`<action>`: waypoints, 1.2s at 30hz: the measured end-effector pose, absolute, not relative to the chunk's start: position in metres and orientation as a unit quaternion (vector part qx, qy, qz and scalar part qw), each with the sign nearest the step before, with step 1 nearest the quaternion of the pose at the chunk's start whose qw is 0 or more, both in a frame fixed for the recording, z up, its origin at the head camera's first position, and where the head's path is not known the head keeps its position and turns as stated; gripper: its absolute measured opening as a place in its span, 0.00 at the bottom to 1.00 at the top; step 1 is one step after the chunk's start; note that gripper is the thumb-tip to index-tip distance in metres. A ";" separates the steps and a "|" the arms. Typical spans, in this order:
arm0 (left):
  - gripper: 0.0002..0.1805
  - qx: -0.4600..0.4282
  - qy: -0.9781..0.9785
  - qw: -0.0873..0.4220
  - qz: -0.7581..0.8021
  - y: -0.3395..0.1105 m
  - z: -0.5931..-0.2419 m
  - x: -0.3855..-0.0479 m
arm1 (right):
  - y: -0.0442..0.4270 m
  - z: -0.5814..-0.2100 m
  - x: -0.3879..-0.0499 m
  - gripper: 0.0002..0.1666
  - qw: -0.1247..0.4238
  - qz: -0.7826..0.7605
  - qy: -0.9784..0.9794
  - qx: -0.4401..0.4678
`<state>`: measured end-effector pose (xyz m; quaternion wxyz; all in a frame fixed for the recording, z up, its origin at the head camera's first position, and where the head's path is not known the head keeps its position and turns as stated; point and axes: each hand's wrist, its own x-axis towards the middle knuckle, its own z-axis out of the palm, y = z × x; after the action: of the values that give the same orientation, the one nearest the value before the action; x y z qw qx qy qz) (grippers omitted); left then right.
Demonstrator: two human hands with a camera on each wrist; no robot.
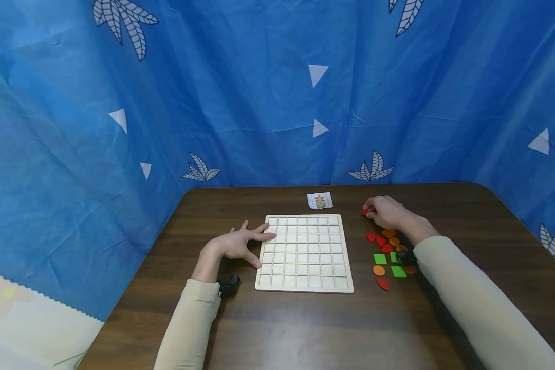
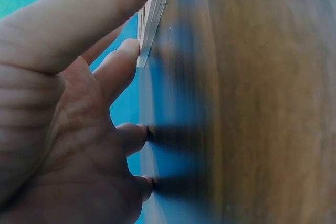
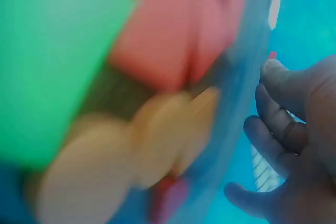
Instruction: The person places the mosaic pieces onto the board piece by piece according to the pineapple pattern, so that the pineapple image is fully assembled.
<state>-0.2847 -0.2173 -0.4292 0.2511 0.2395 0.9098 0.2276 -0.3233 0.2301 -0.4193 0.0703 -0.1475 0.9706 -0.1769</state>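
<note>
pinching a red piece (image 1: 365, 211), the right hand (image 1: 387, 211) sits beyond loose shapes (image 1: 380, 259) on the tabletop (image 1: 305, 329), right of the gridded board (image 1: 303, 252). the left hand (image 1: 233, 244), fingers spread, just touches its edge. piece-picking seems underway; moving on calls for a firm pinch.

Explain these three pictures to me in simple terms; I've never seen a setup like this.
There is no machine here: a person works with two bare hands, the left hand and the right hand. The wide picture is taken from the person's head, looking forward and down. The close-ups come from a left wrist camera and a right wrist camera; the right one is blurred.

On the brown table lie a pale gridded board, a small printed card beyond it, and loose red pieces, orange pieces and green pieces to its right.

The left hand, fingers spread, touches the board's left edge. The right hand pinches a red piece.
</note>
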 end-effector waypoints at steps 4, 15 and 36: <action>0.50 0.227 0.914 0.252 0.223 -0.215 -0.429 -0.285 | 0.213 -0.412 -0.323 0.15 0.050 -0.179 0.966 -0.179; 0.49 0.220 0.916 0.254 0.220 -0.212 -0.426 -0.281 | 0.143 -0.397 -0.318 0.15 0.055 -0.188 0.949 -0.246; 0.49 0.233 0.910 0.249 0.235 -0.214 -0.430 -0.284 | 0.077 -0.418 -0.308 0.09 0.065 -0.107 0.944 -0.304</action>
<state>-0.2842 -0.2138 -0.4302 0.2490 0.2332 0.9102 0.2347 -0.3085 0.0774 -0.4178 0.0653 -0.3043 0.9443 -0.1073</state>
